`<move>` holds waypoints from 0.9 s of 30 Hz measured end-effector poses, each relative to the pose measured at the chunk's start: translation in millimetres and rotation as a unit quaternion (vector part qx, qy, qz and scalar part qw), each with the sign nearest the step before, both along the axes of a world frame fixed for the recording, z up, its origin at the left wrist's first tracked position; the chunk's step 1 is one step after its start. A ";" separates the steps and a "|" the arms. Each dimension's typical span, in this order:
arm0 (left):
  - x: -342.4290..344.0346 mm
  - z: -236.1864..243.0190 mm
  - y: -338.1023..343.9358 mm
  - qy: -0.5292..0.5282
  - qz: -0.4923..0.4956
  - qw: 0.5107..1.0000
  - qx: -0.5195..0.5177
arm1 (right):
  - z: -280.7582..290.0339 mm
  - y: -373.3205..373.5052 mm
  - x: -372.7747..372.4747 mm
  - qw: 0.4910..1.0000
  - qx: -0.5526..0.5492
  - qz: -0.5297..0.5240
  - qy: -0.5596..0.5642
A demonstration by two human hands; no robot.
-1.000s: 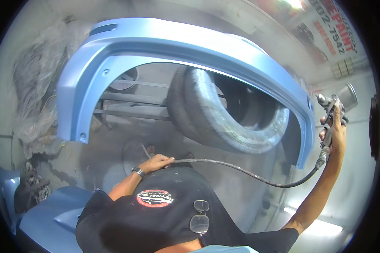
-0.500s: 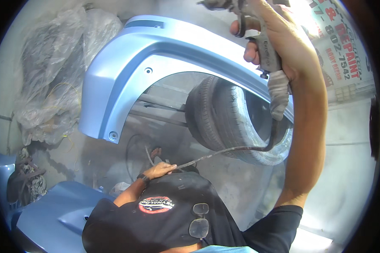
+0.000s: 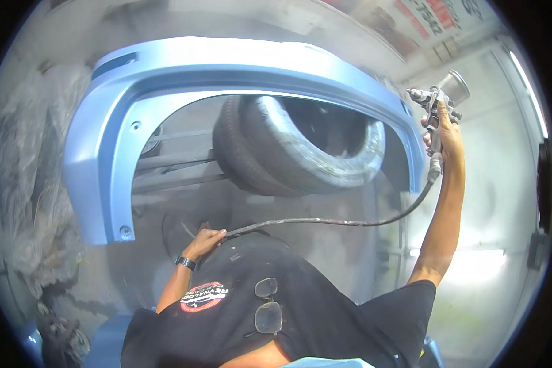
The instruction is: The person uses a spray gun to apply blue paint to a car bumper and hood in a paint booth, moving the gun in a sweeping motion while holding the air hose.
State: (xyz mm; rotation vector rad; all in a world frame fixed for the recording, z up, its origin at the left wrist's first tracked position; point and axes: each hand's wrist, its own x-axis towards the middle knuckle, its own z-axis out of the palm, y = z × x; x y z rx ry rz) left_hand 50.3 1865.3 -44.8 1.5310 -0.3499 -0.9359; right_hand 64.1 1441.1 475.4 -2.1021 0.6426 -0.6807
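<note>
A silver paint spray gun [image 3: 434, 109] with a metal cup [image 3: 456, 88] on top is gripped in my right hand [image 3: 450, 140], raised off the right end of a light blue car fender [image 3: 95, 156]. Its nozzle points left, toward that end of the panel. From the handle a dark air hose [image 3: 313, 221] sags and runs left across my front. My left hand [image 3: 203, 243], with a dark wristwatch, is closed round the hose near my waist. The fender stands arch upward ahead of me, glossy, with a bolt hole at its lower left tip.
Worn tyres [image 3: 343, 168] lie behind the fender's arch, next to metal bars [image 3: 178, 161]. Crumpled clear plastic sheeting [image 3: 21, 178] hangs at the left. Another blue panel [image 3: 107, 343] is at the lower left. A pale wall [image 3: 503, 202] bounds the right side.
My right hand has carried the spray gun rightward and down, past the fender's right end. The view has shifted too, and the air looks hazier. My left hand keeps hold of the hose.
</note>
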 end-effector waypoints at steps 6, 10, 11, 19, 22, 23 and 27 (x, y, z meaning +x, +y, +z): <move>4.9 -15.6 -37.7 -0.025 -0.044 0.998 0.022 | -13.7 -79.5 -45.2 0.994 -0.014 -0.089 -0.061; 3.2 -15.7 -82.0 -0.014 -0.088 0.995 0.046 | -10.3 -90.6 -52.6 0.999 0.013 -0.020 -0.046; 1.4 -15.3 -91.7 -0.023 -0.091 0.995 0.045 | -10.1 -99.3 -57.3 0.999 0.017 -0.009 -0.032; -28.0 -10.5 -211.1 0.032 -0.099 0.990 0.093 | -13.5 -256.7 -88.2 0.999 0.003 0.040 -0.023; -44.7 21.2 -269.9 0.040 -0.093 0.987 0.123 | -23.5 -359.7 -120.4 0.999 0.021 -0.019 -0.029; -49.6 37.9 -291.8 0.013 -0.092 0.987 0.132 | -26.8 -387.0 -132.4 0.998 0.042 -0.028 -0.033; -67.0 44.2 -362.3 -0.091 -0.083 0.982 0.142 | -46.4 -489.9 -182.2 0.990 0.040 -0.129 -0.035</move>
